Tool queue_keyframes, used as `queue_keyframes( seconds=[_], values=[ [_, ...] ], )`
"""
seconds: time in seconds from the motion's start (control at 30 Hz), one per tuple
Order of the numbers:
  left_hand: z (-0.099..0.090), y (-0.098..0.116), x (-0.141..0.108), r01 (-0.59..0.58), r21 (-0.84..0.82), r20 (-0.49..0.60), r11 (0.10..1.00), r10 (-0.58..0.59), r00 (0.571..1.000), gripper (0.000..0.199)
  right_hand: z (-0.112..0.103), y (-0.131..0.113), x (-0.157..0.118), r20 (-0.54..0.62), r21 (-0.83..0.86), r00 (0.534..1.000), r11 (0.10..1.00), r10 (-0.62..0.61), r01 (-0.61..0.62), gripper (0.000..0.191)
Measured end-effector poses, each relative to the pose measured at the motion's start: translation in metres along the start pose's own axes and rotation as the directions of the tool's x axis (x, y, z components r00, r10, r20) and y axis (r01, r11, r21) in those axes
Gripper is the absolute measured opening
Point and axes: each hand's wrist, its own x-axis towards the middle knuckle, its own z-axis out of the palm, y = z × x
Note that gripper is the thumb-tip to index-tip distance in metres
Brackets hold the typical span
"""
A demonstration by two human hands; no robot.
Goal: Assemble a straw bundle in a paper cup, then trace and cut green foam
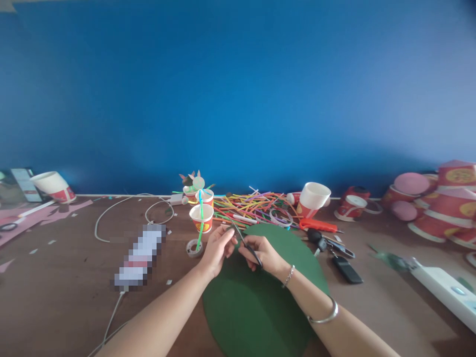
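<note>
My right hand (266, 253) is closed around the handles of black-handled scissors (253, 254), whose thin blades point up and left toward my other hand. My left hand (217, 250) is closed in a pinch near the blade tips; what sits between its fingertips is too small to make out. Both hands are above a large dark green oval sheet (264, 307) on the table. Just beyond my left hand stands a paper cup (201, 218) with a green straw in front of it, beside a small tape roll (194, 247).
Colourful straws or sticks (256, 206) lie piled along the blue wall. An orange glue gun (318, 225), a white cup (314, 198) and keys with a black fob (345, 269) lie rightward. A white power strip (446, 292), red cups (439, 218) and a cabled phone (139, 260) flank the sheet.
</note>
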Motion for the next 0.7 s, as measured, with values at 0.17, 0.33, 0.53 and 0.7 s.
queue_keyframes(
  seconds=[0.17, 0.33, 0.53, 0.7],
  values=[
    [0.0017, 0.0016, -0.0012, 0.031, -0.038, -0.016, 0.999, -0.032, 0.999, 0.027, 0.0008, -0.0011, -0.0006, 0.003, -0.011, 1.0, 1.0, 0.009, -0.009, 0.027],
    [0.0008, 0.0019, -0.0001, 0.045, -0.043, 0.015, 0.998, -0.045, 0.999, 0.027, 0.0011, -0.0025, -0.0008, 0.018, -0.015, 1.0, 1.0, 0.006, -0.006, 0.026],
    [0.0002, 0.0021, 0.0002, 0.053, -0.036, 0.038, 0.998, -0.052, 0.998, 0.027, 0.0, -0.0032, -0.0019, 0.014, -0.005, 1.0, 1.0, 0.012, -0.012, 0.026],
    [0.0001, 0.0025, -0.0001, 0.053, -0.033, 0.03, 0.998, -0.052, 0.998, 0.028, -0.0004, -0.0022, -0.0014, 0.014, -0.003, 1.0, 1.0, 0.004, -0.004, 0.026]
  ],
)
